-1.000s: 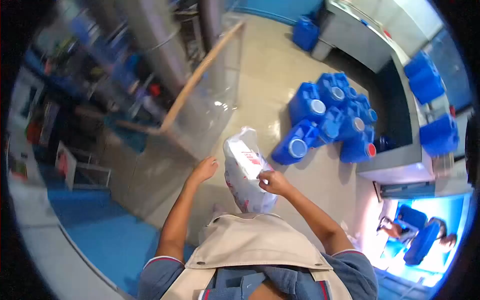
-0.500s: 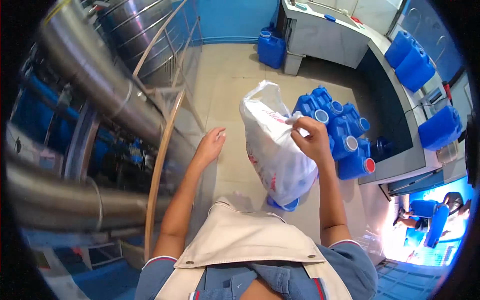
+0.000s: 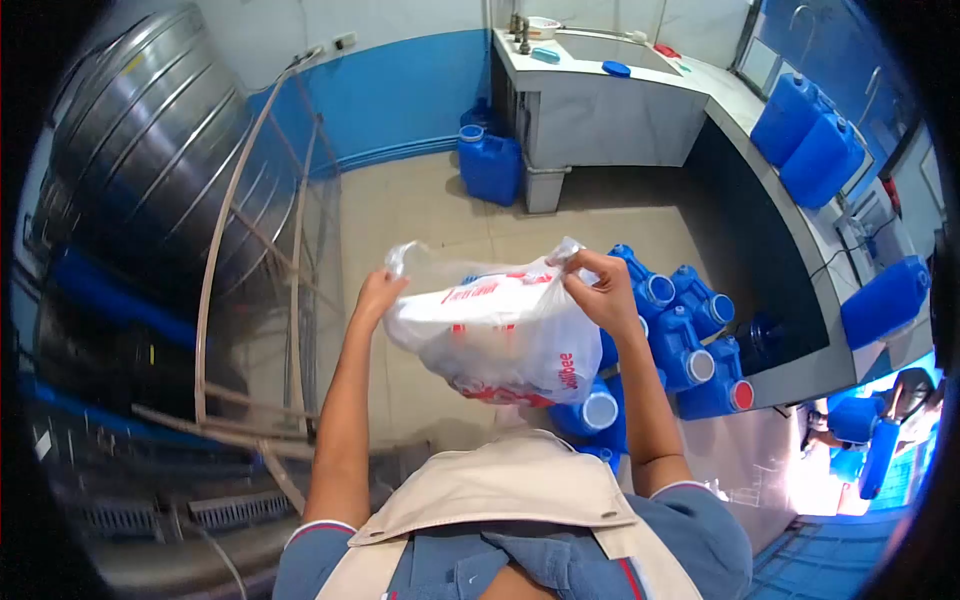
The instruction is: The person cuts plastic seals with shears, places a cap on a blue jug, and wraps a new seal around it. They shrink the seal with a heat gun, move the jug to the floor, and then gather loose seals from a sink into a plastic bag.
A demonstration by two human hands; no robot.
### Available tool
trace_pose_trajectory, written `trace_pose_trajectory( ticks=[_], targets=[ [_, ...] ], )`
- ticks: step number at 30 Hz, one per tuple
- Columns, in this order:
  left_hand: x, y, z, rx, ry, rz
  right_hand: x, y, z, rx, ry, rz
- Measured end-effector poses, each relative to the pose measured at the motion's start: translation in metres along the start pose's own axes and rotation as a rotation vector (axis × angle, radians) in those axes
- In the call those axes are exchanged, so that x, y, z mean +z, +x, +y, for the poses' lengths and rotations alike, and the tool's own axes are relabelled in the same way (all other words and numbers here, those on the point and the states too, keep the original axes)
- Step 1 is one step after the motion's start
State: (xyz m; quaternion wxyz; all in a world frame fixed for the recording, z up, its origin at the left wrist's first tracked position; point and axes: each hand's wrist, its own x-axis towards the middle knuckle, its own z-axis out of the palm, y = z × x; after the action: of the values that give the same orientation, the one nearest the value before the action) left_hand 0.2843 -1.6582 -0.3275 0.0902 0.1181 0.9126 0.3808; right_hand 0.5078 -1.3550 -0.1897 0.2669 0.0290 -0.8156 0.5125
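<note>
A beige, sleeveless fabric vest [image 3: 500,495] with small round metal snaps at its shoulder seams is worn over a grey-blue short-sleeved shirt [image 3: 690,525]. The shirt's sleeve cuffs are edged with a thin red and white stripe. Both forearms are left bare, and nothing is worn on the hands [image 3: 378,297].

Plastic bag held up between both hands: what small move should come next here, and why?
Probably pull the two hands a little further apart to spread the mouth. The left hand and right hand each pinch an upper edge of the white plastic bag, held in the air over the blue jugs, and its top still looks crumpled, not fully open.
</note>
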Motion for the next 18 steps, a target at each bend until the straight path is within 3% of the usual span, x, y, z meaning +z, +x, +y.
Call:
trace_pose_trajectory(
  ticks=[2, 4, 5, 7, 11, 13, 18],
  targets=[
    [-0.008, 0.041, 0.025, -0.016, -0.069, -0.097, -0.005, 0.053, 0.031, -0.011, 0.001, 0.007],
    [-0.014, 0.076, 0.047, -0.055, -0.598, -0.138, -0.004, 0.098, 0.063, 0.012, 0.135, 0.039],
    [-0.017, 0.088, 0.059, -0.051, -0.598, -0.145, -0.007, 0.115, 0.081, 0.014, 0.131, 0.045],
    [-0.019, 0.122, 0.1, -0.062, -0.873, -0.231, -0.02, 0.161, 0.122, 0.206, 0.462, 0.105],
    [-0.005, 0.217, 0.158, -0.1, -0.86, -0.455, -0.054, 0.237, 0.187, 0.311, 0.542, 0.264],
    [0.0, 0.267, 0.184, -0.019, -0.934, -0.642, -0.069, 0.26, 0.206, 0.321, 0.479, 0.3],
    [0.016, 0.392, 0.262, -0.012, -0.895, -0.713, -0.1, 0.353, 0.267, 0.289, 0.294, 0.431]
  ],
)
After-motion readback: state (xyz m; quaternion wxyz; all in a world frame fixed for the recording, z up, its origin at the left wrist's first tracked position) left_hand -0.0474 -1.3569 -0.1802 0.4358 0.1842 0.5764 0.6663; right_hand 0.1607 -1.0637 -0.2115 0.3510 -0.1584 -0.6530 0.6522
